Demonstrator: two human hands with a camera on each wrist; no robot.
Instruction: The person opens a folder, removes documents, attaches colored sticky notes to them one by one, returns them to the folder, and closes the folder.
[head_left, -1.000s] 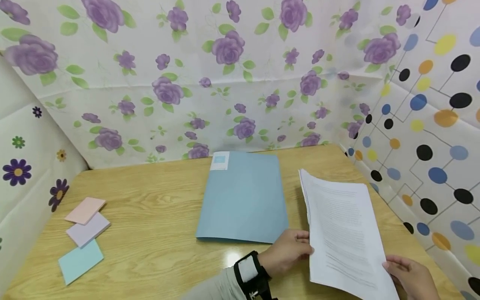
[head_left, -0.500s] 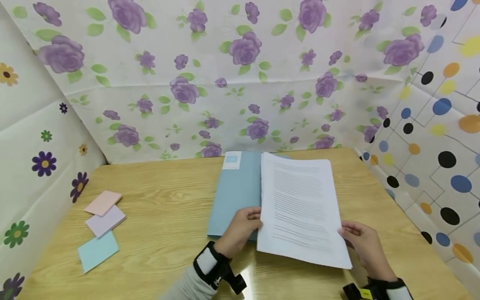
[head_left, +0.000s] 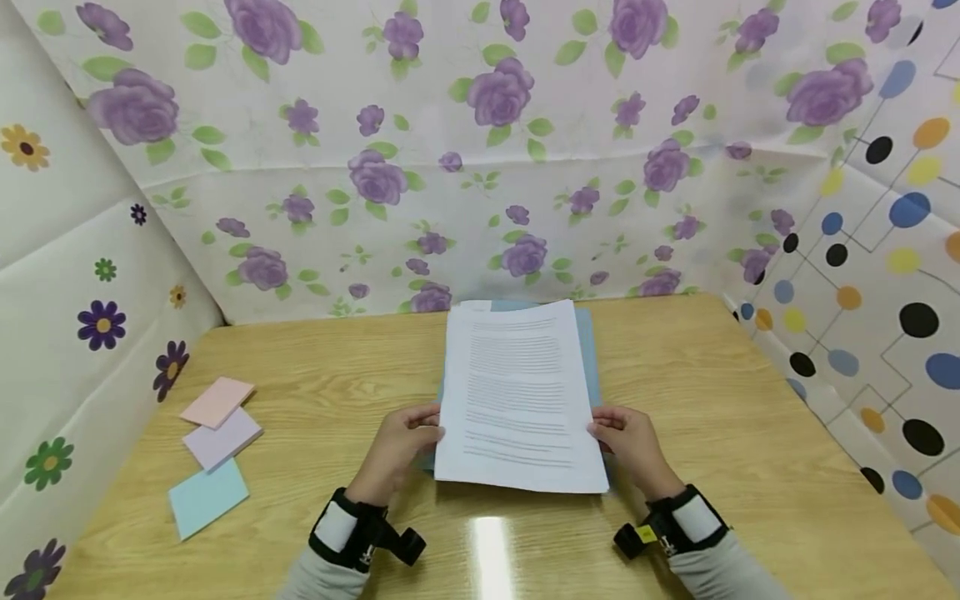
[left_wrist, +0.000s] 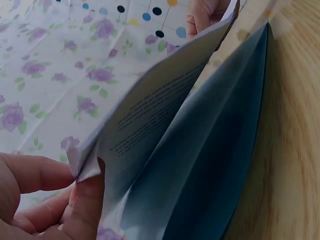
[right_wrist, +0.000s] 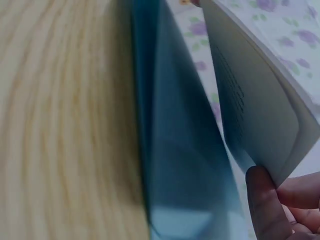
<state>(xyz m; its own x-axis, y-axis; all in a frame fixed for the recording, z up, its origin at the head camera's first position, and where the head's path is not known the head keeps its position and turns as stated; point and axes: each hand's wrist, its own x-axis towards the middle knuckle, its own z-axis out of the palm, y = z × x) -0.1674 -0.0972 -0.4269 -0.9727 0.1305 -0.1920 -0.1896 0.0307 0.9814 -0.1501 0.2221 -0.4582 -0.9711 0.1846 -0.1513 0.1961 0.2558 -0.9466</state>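
Note:
A stack of printed paper sheets point(head_left: 517, 392) is held above a blue folder point(head_left: 588, 350), covering most of it in the head view. My left hand point(head_left: 397, 446) pinches the stack's left edge between thumb and fingers. At the opposite edge, my right hand point(head_left: 630, 442) pinches it the same way. From the left wrist, the underside of the sheets point(left_wrist: 155, 110) shows printed lines, with a gap down to the folder point(left_wrist: 215, 150). The right wrist view also shows the sheets point(right_wrist: 260, 100) raised off the folder point(right_wrist: 185, 150) near their front edge.
On the left of the wooden table point(head_left: 315, 375) lie a pink pad point(head_left: 217, 402), a purple pad point(head_left: 223, 438) and a light blue pad point(head_left: 208, 498), partly overlapping. Flowered sheeting point(head_left: 420, 192) stands behind, and dotted sheeting point(head_left: 862, 317) stands at the right.
Both hands have carried the paper stack leftward from the table's right side until it is over the blue folder. The head view has shifted slightly to the left.

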